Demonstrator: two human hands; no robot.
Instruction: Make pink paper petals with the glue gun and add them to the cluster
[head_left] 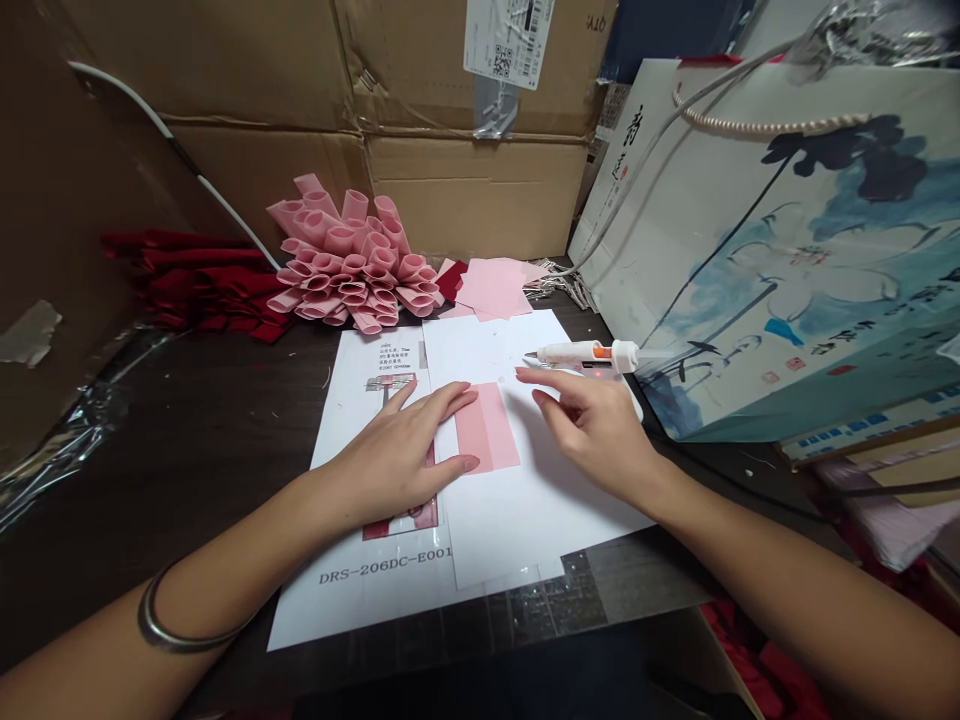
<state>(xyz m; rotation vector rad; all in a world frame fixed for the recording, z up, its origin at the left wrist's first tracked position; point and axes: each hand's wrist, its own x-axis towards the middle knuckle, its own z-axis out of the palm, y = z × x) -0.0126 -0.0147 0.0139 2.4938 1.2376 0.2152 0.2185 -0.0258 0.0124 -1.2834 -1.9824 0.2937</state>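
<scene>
Left hand (397, 460): open, palm down on white printed sheet (360, 600), beside pink paper strip (487, 428). Right hand (592, 430): open, fingers lightly curled, near white-and-orange pen tool (585, 355).

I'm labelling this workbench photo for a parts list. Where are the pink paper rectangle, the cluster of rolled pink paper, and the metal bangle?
Pink paper rectangle (493, 430): head view, its bare middle beside the left hand.
Cluster of rolled pink paper (349, 262): head view, its centre.
Metal bangle (176, 649): head view, the lowest curve of the band.

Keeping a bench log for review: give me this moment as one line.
left hand: flat on pink paper piece | right hand: empty, near white-orange pen-shaped tool | nearby: rolled pink paper cluster
</scene>
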